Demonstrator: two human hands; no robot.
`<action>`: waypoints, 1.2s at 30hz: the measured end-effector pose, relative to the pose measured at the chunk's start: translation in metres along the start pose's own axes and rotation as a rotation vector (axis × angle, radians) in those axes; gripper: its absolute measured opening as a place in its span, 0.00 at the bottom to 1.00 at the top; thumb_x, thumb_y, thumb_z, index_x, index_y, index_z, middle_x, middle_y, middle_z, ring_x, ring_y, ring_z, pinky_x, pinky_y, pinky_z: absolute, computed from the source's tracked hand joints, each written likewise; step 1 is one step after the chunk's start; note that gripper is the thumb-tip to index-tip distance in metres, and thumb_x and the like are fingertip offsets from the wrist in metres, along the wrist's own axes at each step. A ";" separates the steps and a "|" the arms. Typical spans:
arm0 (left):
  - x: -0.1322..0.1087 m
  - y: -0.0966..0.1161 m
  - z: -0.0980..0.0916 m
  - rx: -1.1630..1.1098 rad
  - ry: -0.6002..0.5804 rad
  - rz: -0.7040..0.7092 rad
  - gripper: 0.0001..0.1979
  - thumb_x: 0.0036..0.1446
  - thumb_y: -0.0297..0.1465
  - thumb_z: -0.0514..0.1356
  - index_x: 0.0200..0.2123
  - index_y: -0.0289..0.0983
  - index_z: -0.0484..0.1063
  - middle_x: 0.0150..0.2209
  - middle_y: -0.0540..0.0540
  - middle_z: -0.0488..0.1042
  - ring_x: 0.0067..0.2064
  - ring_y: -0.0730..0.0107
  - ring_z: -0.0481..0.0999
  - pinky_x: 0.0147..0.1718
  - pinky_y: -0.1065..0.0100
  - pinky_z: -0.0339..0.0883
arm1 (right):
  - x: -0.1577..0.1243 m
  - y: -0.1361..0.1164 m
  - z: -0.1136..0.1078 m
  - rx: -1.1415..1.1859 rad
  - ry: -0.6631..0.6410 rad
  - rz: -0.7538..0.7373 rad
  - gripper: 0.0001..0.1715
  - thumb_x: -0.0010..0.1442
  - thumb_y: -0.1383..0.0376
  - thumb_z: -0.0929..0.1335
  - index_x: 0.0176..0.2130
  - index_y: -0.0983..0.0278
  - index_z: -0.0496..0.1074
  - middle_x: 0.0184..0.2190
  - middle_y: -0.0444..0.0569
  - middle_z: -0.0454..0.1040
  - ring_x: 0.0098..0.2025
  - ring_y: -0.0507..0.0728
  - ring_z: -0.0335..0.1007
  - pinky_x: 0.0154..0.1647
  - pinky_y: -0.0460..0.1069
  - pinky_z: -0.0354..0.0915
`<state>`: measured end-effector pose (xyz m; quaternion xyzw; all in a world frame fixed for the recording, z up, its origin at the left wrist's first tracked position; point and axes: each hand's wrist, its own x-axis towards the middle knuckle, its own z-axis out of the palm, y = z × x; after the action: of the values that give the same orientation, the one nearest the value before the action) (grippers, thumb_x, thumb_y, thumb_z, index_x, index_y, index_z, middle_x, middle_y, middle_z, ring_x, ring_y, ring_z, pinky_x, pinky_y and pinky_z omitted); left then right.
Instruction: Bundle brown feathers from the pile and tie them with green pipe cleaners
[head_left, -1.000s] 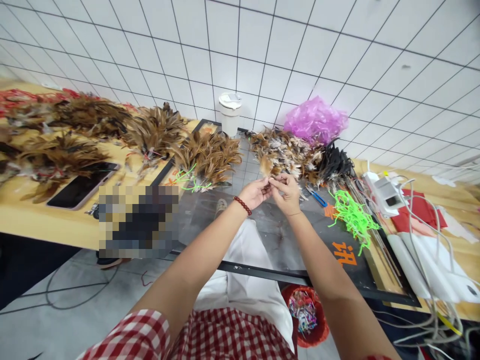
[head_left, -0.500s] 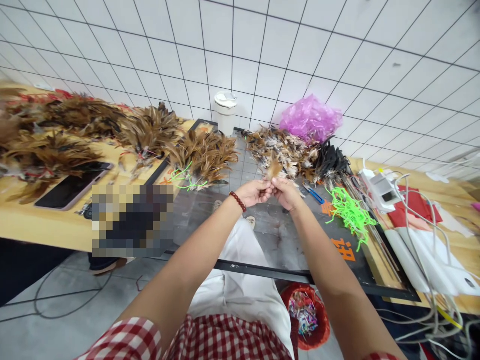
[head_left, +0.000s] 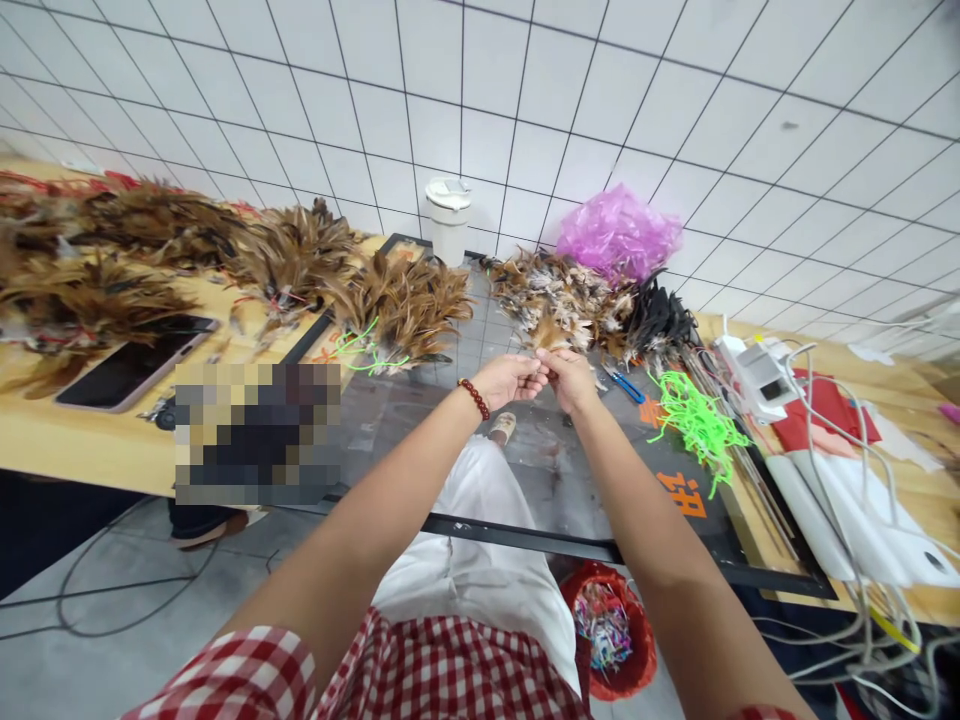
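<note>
We pinch a brown feather tuft (head_left: pixel 550 333) with left hand (head_left: pixel 508 380) and right hand (head_left: pixel 571 380), fingers curled in; mottled feather pile (head_left: pixel 521 283) just beyond.

Fingers (head_left: pixel 531 378) hide the base of the brown tuft (head_left: pixel 550 332); pixelation masks a dark shape (head_left: pixel 259 440).

Arms (head_left: pixel 367 525) outstretched; hands (head_left: pixel 511 380) (head_left: pixel 571 380) together, pinching

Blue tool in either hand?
No, the blue tool lies on the dark tabletop, apart from the left hand and the right hand.
</note>
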<state>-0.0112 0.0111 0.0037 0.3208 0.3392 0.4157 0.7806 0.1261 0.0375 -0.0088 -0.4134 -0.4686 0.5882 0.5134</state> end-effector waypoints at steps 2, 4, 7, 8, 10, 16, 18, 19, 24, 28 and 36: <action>0.001 -0.001 0.002 -0.051 0.028 0.072 0.06 0.57 0.25 0.59 0.29 0.29 0.72 0.23 0.46 0.72 0.22 0.78 0.71 0.23 0.74 0.65 | 0.001 -0.003 -0.003 -0.054 0.054 -0.105 0.21 0.44 0.51 0.74 0.19 0.64 0.69 0.15 0.39 0.64 0.17 0.47 0.54 0.19 0.45 0.54; 0.001 -0.001 0.002 -0.133 0.049 0.148 0.04 0.56 0.25 0.60 0.30 0.29 0.72 0.26 0.45 0.73 0.25 0.76 0.73 0.28 0.73 0.68 | 0.001 -0.007 -0.007 -0.146 0.125 -0.262 0.17 0.47 0.52 0.72 0.25 0.64 0.74 0.19 0.40 0.67 0.20 0.47 0.57 0.23 0.45 0.57; 0.002 -0.001 0.002 -0.262 0.107 0.214 0.02 0.55 0.24 0.61 0.32 0.30 0.72 0.29 0.45 0.74 0.30 0.76 0.74 0.35 0.70 0.69 | 0.000 -0.011 -0.011 -0.261 0.163 -0.418 0.13 0.48 0.55 0.73 0.30 0.62 0.76 0.25 0.42 0.71 0.26 0.49 0.61 0.29 0.46 0.60; 0.003 -0.001 0.001 -0.296 0.124 0.217 0.01 0.54 0.23 0.61 0.32 0.30 0.72 0.28 0.46 0.73 0.30 0.76 0.74 0.35 0.70 0.69 | -0.001 -0.011 -0.011 -0.293 0.155 -0.444 0.12 0.48 0.56 0.73 0.29 0.62 0.75 0.25 0.42 0.71 0.26 0.49 0.61 0.29 0.46 0.59; 0.005 -0.002 0.000 -0.348 0.146 0.220 0.01 0.54 0.23 0.62 0.31 0.31 0.72 0.27 0.48 0.73 0.29 0.77 0.73 0.35 0.70 0.68 | -0.002 -0.008 -0.009 -0.363 0.105 -0.471 0.10 0.49 0.57 0.73 0.29 0.62 0.75 0.25 0.42 0.70 0.26 0.49 0.59 0.28 0.46 0.58; 0.013 -0.006 -0.003 -0.383 0.134 0.221 0.02 0.54 0.24 0.62 0.31 0.30 0.74 0.27 0.48 0.73 0.27 0.80 0.71 0.31 0.75 0.64 | -0.001 0.008 0.001 -0.441 -0.029 -0.447 0.14 0.45 0.59 0.74 0.32 0.63 0.73 0.27 0.42 0.67 0.26 0.49 0.59 0.28 0.46 0.59; 0.013 -0.006 -0.004 -0.365 0.103 0.205 0.02 0.54 0.24 0.61 0.30 0.30 0.74 0.28 0.47 0.73 0.28 0.80 0.71 0.31 0.75 0.64 | -0.001 0.009 0.002 -0.416 -0.007 -0.422 0.15 0.45 0.59 0.74 0.31 0.63 0.71 0.25 0.41 0.65 0.25 0.48 0.58 0.26 0.46 0.58; 0.013 -0.006 -0.004 -0.355 0.088 0.194 0.03 0.54 0.24 0.61 0.30 0.30 0.74 0.27 0.47 0.73 0.28 0.80 0.71 0.32 0.75 0.65 | -0.001 0.010 0.002 -0.401 0.006 -0.412 0.15 0.45 0.59 0.74 0.31 0.63 0.69 0.25 0.40 0.64 0.24 0.48 0.57 0.26 0.45 0.58; 0.010 -0.002 -0.004 -0.317 0.064 0.107 0.04 0.54 0.25 0.61 0.29 0.30 0.73 0.24 0.49 0.71 0.28 0.79 0.71 0.31 0.74 0.65 | -0.002 0.009 0.005 -0.434 0.072 -0.426 0.18 0.45 0.56 0.74 0.32 0.63 0.68 0.24 0.39 0.62 0.24 0.48 0.56 0.25 0.45 0.57; 0.010 -0.001 -0.005 -0.382 0.134 0.194 0.03 0.56 0.25 0.60 0.30 0.31 0.72 0.24 0.50 0.70 0.26 0.80 0.70 0.30 0.75 0.66 | 0.001 -0.001 -0.009 -0.612 0.037 -0.557 0.12 0.52 0.59 0.71 0.35 0.63 0.71 0.28 0.43 0.67 0.27 0.50 0.60 0.29 0.47 0.61; 0.009 0.007 -0.007 -0.406 0.268 0.310 0.04 0.56 0.27 0.60 0.30 0.31 0.70 0.20 0.53 0.65 0.21 0.84 0.64 0.22 0.80 0.58 | 0.012 -0.015 -0.050 -1.060 -0.437 -0.627 0.09 0.55 0.65 0.69 0.38 0.61 0.78 0.36 0.49 0.72 0.41 0.56 0.68 0.46 0.52 0.63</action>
<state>-0.0163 0.0234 0.0025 0.1480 0.2960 0.6282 0.7042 0.1764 0.0567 -0.0050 -0.3253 -0.8870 0.1704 0.2801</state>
